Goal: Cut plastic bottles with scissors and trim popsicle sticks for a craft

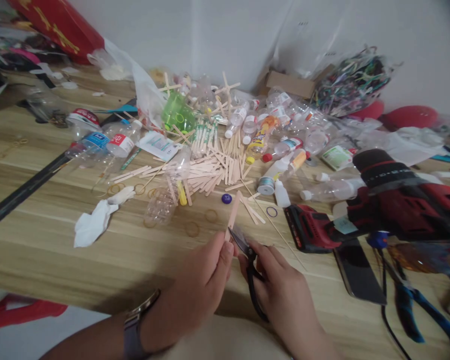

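Observation:
My left hand (206, 280), with a watch on its wrist, is closed on the lower end of a flat wooden stick (233, 212) that points up and away. My right hand (277, 287) grips black-handled scissors (252, 255). The scissors' blades lie against the stick just above my left thumb. Beyond my hands, a purple bottle cap (226, 198) and a few loose sticks (252, 209) rest on the wooden table (135, 265). Farther back lies a heap of wooden sticks (206, 172).
Plastic bottles (281, 147) crowd the back. On the right are a red-black power drill (315, 230), a phone (358, 270) and blue-handled pliers (407, 310). Crumpled tissue (93, 222) and a black bar (26, 185) lie left.

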### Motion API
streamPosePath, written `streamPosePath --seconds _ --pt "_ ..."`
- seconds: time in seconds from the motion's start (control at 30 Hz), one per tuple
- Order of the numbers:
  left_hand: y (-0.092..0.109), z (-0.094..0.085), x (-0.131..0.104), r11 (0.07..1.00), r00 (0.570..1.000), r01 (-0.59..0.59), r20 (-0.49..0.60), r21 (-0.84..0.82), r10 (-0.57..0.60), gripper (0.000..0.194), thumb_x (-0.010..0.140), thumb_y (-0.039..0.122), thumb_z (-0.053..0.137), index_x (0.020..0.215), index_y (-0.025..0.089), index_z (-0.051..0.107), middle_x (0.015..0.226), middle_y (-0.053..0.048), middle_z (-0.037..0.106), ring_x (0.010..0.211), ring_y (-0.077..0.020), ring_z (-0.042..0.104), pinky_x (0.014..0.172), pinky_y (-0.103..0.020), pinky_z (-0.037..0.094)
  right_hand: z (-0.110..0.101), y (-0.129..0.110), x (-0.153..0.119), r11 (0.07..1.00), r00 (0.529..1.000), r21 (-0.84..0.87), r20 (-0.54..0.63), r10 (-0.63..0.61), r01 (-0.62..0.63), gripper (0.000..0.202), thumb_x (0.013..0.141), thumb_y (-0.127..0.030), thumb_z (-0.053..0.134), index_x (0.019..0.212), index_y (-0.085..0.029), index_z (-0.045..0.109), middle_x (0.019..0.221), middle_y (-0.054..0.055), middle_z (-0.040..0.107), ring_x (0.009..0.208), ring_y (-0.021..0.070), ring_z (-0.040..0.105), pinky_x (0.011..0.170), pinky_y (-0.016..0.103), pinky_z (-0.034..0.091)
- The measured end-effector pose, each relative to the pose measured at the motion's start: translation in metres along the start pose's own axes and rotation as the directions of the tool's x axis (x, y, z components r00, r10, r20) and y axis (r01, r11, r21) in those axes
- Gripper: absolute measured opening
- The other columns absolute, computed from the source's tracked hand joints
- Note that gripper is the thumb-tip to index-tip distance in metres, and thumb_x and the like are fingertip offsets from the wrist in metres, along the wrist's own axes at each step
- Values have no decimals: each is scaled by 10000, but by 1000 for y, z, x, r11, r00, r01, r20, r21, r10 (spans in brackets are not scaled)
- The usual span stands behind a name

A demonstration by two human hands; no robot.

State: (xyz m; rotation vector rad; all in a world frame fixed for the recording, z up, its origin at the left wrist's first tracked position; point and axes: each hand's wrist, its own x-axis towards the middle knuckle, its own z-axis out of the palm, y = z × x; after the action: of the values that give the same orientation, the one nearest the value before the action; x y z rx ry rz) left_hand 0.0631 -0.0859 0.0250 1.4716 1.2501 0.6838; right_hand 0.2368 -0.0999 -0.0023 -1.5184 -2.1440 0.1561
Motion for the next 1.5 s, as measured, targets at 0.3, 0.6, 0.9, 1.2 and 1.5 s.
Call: streamPosePath --seconds 0.3,0.6,0.9,1.2,1.5 --pt "-6 0 -7 999 999 -32 20 -39 33 397 1017 483 257 770 231 439 665 22 494 637 -149 461 642 -303 358 -10 -14 4 365 716 620 644 270 -695 487 912 -612 477 1019 -166 642 539 -63 484 311 62 336 302 180 267" --pt "-12 3 -3 987 1000 29 -6 -160 -31 444 1005 533 272 781 216 486 592 45 454 561 -128 420 576 -285 333 -4 3 5 974 994 209 -49 100 -87 229 872 -331 625 1048 -189 662 794 38 594 704 175 625 618 262 524" --pt "-9 0 -3 995 999 43 10 -88 -42 447 1000 538 257 793 222 496 577 45 438 580 -142 445 597 -304 333 -16 14 0 939 979 -289 -26 -202 186 281 1002 -257 378 1153 -188 605 759 3 628 532 128 628 458 229 443" --pt "-15 5 -1 991 996 87 21 -104 -85 426 992 527 276 848 215 529 555 57 424 543 -139 412 560 -298 306 -7 37 -4 844 935 -412 65 -348 343 337 1012 -253 388 1255 -151 598 751 16 651 544 139 619 458 272 386" --pt "-27 -6 11 963 979 203 41 -179 -199 377 963 477 305 735 220 458 569 58 418 541 -130 399 557 -279 317 20 61 -11 979 997 -202 67 45 -31 273 934 -279 522 1177 -210 625 957 45 754 587 176 705 443 250 500"
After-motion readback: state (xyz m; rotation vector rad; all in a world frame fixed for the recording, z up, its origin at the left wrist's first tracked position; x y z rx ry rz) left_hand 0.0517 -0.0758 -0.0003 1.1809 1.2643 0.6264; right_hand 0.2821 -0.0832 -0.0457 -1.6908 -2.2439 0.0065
